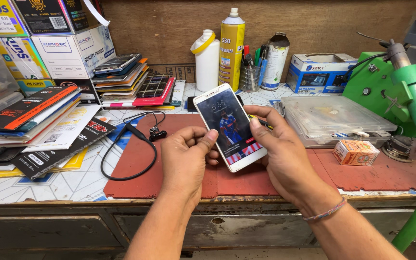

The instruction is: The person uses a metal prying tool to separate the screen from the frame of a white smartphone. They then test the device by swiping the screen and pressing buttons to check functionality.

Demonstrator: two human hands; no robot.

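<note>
Both hands hold a white smartphone (227,126) above the red mat (362,175) on the workbench. The phone's screen is lit with a picture of a figure in blue. My left hand (186,159) grips its lower left edge, the thumb resting on the side. The phone's right side and back rest in my right hand (277,149), whose thumb lies on the screen's right edge. A thread bracelet is on the right wrist.
A black neckband earphone (131,139) lies left of the hands. Stacked packages (39,120) and boxes fill the left. A white bottle (207,60), yellow spray can (231,48), clear plastic case (333,118), small orange box (355,152) and green machine (405,96) stand behind and right.
</note>
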